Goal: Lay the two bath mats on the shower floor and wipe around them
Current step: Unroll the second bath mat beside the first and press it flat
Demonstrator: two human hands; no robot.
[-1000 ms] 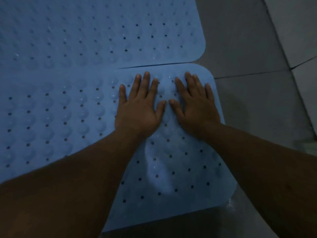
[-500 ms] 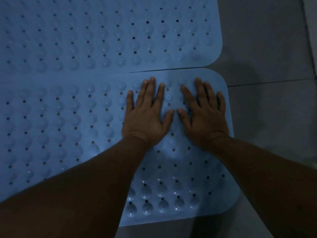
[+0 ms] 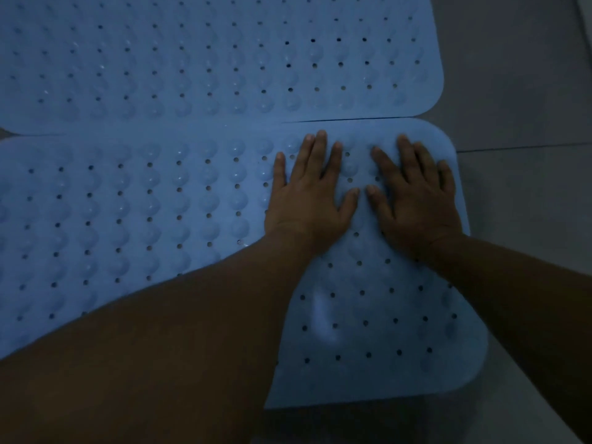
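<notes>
Two light blue rubber bath mats with bumps and small holes lie side by side on the grey floor. The far mat [image 3: 224, 59] fills the top of the view. The near mat [image 3: 128, 203] lies below it, their long edges touching. My left hand [image 3: 307, 193] and my right hand [image 3: 416, 193] rest flat, palms down and fingers spread, on the near mat close to its far right corner. Both hands hold nothing. My forearms hide part of the near mat's front edge.
Grey floor tiles [image 3: 528, 91] with a thin dark grout line [image 3: 525, 147] lie to the right of the mats. A strip of bare floor [image 3: 384, 424] shows below the near mat. The light is dim.
Both hands stay flat on the near mat's right end and have shifted slightly toward its right edge. The view has drifted, showing more of both mats on the left.
</notes>
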